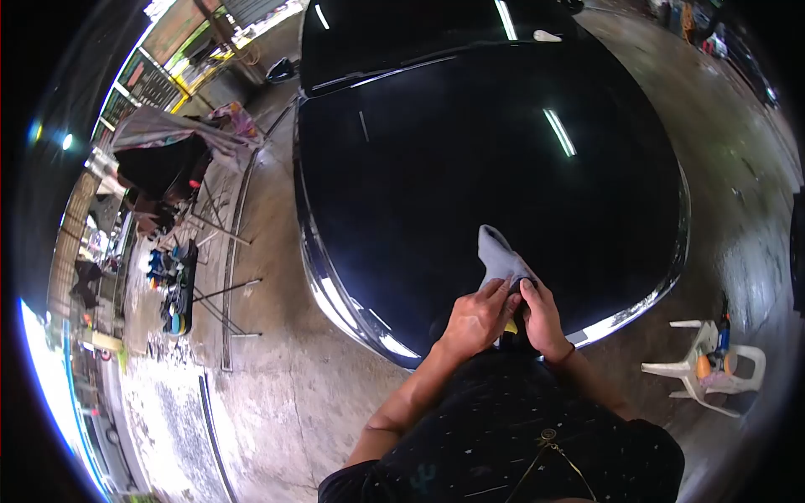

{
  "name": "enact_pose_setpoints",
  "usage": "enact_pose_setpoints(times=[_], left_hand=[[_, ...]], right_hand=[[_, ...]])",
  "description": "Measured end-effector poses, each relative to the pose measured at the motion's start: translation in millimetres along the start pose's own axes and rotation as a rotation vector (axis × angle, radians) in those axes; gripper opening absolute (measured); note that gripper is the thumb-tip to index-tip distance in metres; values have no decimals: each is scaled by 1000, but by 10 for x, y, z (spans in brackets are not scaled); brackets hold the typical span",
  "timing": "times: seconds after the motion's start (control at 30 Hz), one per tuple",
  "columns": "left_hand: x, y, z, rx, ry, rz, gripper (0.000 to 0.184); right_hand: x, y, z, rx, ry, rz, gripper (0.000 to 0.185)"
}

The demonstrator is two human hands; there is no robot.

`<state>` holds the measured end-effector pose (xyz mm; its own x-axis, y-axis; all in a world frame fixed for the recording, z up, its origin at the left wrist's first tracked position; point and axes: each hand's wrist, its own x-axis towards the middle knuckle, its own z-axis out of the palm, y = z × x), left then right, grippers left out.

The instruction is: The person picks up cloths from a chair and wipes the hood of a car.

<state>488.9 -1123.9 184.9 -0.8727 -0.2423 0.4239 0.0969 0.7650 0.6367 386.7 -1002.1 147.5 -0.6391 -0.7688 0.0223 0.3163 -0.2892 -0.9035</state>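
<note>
Yr L hand (480, 321) & R hand (542, 318) both pinch the lower end of the grey cloth (500, 261), at front of blk car hood (453, 168); can't tell if cloth's touching it.

- The single view looks out from the wearer's head, above the hood's (470, 168) front edge.
- It faces forward and steeply down, across the hood to the windshield (436, 29) beyond its rear edge.
- The shirt (503, 427) is nearest, filling the bottom; the left hand (478, 320) and right hand (543, 318) come close after it.
- The lens is very wide: straight lines bow, corners go black, and floor (285, 377) shows past both side edges of the hood.
</note>
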Motion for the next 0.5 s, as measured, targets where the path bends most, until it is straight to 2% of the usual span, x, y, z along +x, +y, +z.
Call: enact_pose_setpoints(times=[0.03, 0.07, 0.13, 0.2, 0.3, 0.33, 0.37, 0.43, 0.5], left_hand=[[28, 21, -19, -18, -27, -43, 30], [39, 0, -3, -121, 22, -60, 28], [66, -84, -37, -218, -20, -73, 30], [89, -120, 8, -393, -11, -90, 31], [95, -146, 81, -396, 26, -72, 32], [14, -208, 152, -483, 5, -243, 32], [-28, -226, 207, -487, -25, -236, 32], [-88, -209, 295, -1105, 202, -681, 30], [-46, -10, 248, -1177, 154, -706, 29]], right_hand=[[9, 6, -45, -2, 18, -6, 58], [22, -30, -49, 130, -31, 27, 57], [29, -103, -23, 309, -81, 43, 55], [68, -129, -63, 313, -72, 31, 53], [51, -64, -160, 328, -59, 13, 49], [38, -46, -188, 378, -69, 4, 50], [22, -106, -161, 430, -75, -7, 50], [-61, -250, -140, 513, -69, -77, 53], [-244, -251, -288, 476, -68, -41, 60]])
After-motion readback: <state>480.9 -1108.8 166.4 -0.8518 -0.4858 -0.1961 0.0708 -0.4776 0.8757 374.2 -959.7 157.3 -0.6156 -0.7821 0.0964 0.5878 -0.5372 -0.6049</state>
